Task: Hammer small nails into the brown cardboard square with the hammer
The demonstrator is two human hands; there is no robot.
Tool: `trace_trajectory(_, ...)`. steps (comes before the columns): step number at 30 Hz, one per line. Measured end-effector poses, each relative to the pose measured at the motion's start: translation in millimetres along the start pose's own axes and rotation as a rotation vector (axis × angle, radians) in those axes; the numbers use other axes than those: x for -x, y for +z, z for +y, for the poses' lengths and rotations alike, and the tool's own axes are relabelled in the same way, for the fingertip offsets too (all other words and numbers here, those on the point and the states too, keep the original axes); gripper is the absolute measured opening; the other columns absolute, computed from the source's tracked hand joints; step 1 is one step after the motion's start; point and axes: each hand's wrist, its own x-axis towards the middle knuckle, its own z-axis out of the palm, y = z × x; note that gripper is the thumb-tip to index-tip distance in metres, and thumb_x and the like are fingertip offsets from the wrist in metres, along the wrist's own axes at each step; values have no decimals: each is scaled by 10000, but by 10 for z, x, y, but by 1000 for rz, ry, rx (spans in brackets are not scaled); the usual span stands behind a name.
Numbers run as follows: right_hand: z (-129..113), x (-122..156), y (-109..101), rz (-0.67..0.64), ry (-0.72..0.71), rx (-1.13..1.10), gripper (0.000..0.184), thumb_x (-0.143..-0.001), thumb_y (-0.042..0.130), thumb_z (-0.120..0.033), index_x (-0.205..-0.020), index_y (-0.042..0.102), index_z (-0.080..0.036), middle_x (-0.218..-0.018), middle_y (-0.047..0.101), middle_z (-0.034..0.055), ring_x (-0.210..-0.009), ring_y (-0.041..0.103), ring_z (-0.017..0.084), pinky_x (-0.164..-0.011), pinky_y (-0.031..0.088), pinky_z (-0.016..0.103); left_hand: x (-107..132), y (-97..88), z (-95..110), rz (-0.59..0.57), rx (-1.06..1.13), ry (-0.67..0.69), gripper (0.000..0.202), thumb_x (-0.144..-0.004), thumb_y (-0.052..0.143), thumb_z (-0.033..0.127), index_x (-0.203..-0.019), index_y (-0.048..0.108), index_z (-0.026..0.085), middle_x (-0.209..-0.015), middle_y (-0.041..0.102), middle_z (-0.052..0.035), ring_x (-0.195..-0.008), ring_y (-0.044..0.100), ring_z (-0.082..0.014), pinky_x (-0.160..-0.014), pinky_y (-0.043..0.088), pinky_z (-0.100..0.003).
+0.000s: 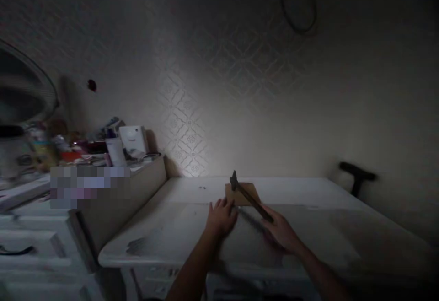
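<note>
My right hand [281, 232] grips the handle of a small dark hammer [247, 195], whose head is raised above a brown wooden board [250, 190] lying on the white table [171, 228]. My left hand [221, 217] rests flat on the table with its fingers at the near left edge of the board. The scene is dim and a little blurred, so small parts on the board cannot be made out.
A lower white dresser [37, 228] at the left carries a white box [133, 140], bottles and jars, with an oval mirror [24, 86] behind. A dark T-shaped handle [356, 175] stands beyond the table's far right edge. A patterned wall rises right behind.
</note>
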Motion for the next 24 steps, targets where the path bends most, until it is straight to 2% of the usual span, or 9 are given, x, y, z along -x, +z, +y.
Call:
trace_trajectory(3, 10, -2, 0, -45, 12, -25, 532, -737, 517, -216, -1258, 618, -181, -1280, 632, 86, -1206, 570, 261, -1059, 398, 447, -9, 18, -9, 2, -7, 2, 552, -961, 234, 502, -1450, 353, 276, -1508, 372, -90, -1385, 305, -300, -1097, 220, -615)
trace_trajectory(7, 7, -2, -1, -34, 3, -4, 542, -730, 514, -202, -1261, 613, -162, -1308, 610, 91, -1256, 525, 257, -1096, 347, 448, -17, 35, -20, -5, -11, 2, 550, -958, 259, 499, -1451, 350, 275, -1507, 373, -91, -1387, 302, -301, -1098, 224, -615)
trace_trajectory(12, -6, 18, -9, -36, -5, -13, 520, -732, 526, -206, -1241, 633, -201, -1272, 640, 68, -1206, 571, 249, -1060, 403, 423, -21, 50, -25, 15, -10, 7, 546, -959, 250, 497, -1446, 359, 276, -1504, 378, -85, -1375, 319, -303, -1089, 231, -628)
trace_trajectory(19, 61, 37, -32, -33, 24, 65, 538, -726, 536, -214, -1256, 623, -187, -1290, 624, 74, -1233, 547, 254, -1077, 382, 429, 0, 20, 0, 23, 4, 11, 545, -948, 283, 504, -1433, 376, 274, -1478, 414, -97, -1357, 347, -299, -1091, 234, -618)
trace_trajectory(24, 81, 51, -50, -35, 21, 73, 559, -729, 523, -202, -1283, 602, -196, -1274, 635, 67, -1206, 571, 249, -1052, 413, 420, 15, -12, 21, 17, 21, 13, 552, -946, 285, 507, -1431, 376, 259, -1480, 407, -106, -1362, 338, -308, -1089, 228, -628)
